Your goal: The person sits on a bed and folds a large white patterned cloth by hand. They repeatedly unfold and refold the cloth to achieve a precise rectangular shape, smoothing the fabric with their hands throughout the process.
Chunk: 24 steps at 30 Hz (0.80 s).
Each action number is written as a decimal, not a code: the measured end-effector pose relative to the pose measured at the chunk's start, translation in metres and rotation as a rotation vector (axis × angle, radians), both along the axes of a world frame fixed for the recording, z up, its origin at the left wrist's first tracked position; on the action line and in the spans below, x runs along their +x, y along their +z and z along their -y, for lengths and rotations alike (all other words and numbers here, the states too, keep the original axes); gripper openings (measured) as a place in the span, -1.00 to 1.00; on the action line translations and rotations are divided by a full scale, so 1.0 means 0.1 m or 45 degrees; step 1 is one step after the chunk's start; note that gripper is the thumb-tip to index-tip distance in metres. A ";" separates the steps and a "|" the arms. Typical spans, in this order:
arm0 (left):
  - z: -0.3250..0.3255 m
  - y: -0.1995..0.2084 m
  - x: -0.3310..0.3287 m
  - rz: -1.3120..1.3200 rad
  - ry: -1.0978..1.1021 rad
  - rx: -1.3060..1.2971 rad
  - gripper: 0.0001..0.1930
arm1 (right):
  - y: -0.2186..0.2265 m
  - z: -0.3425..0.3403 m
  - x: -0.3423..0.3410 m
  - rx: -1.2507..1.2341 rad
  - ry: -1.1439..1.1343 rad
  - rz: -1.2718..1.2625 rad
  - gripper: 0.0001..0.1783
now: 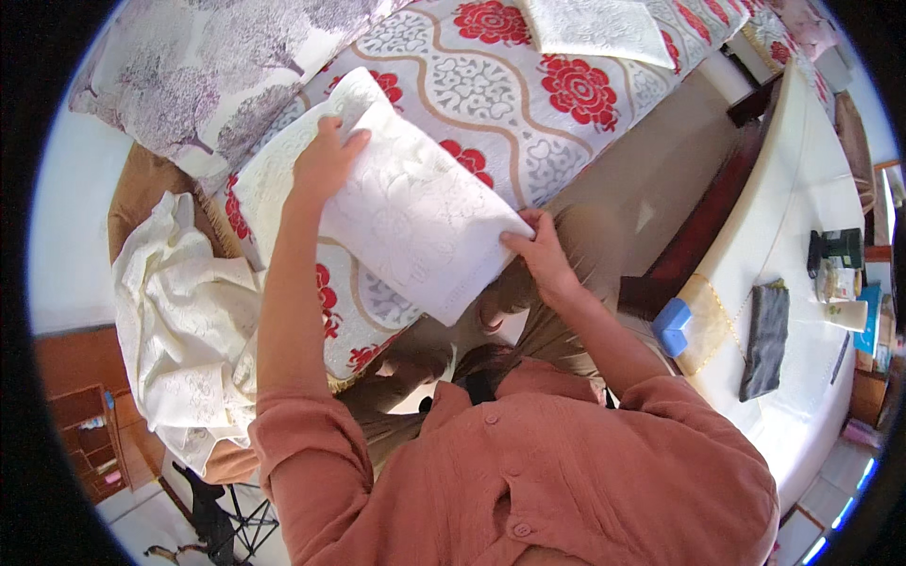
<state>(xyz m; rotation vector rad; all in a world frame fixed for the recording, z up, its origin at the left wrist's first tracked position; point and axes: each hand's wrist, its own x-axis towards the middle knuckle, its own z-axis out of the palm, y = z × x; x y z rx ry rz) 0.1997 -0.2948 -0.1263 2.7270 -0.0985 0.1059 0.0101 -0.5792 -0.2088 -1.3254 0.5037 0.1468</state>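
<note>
A folded white cloth (415,217) with an embroidered, raised pattern is spread between my hands, above the near edge of the sofa or bed seat. My left hand (326,162) grips its far left part, thumb on top, some fingers hidden. At the cloth's right corner, my right hand (545,253) pinches the edge between thumb and fingers. Partly under the held cloth and my left wrist lies more white patterned fabric (269,174); whether the two are joined I cannot tell. A separate folded white cloth (604,30) rests farther back on the red-flowered cover (477,90).
Crumpled white lace-like fabric (179,321) hangs over a brown armrest on my left. Behind it leans a purple-tree-print cushion (212,75). To the right stands a long pale table (797,189) holding a blue object (671,327), a dark folded cloth (764,340) and a cup (846,314).
</note>
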 end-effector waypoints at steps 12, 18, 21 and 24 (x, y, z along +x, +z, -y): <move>-0.63 0.47 -0.43 -0.284 0.171 -1.043 -0.55 | 1.06 -0.15 0.76 0.104 0.017 0.520 -0.65; 0.07 0.85 -0.02 -0.101 0.123 -1.399 -0.59 | 1.67 0.62 2.33 -0.969 -0.039 0.852 -0.34; 0.70 0.87 0.50 -0.031 -0.001 -1.442 -0.58 | 2.10 1.34 2.70 -1.405 0.009 0.902 -0.31; 1.63 0.98 1.01 -0.038 -0.094 -1.547 -0.59 | 2.20 2.45 3.20 -1.608 -0.088 1.064 -0.62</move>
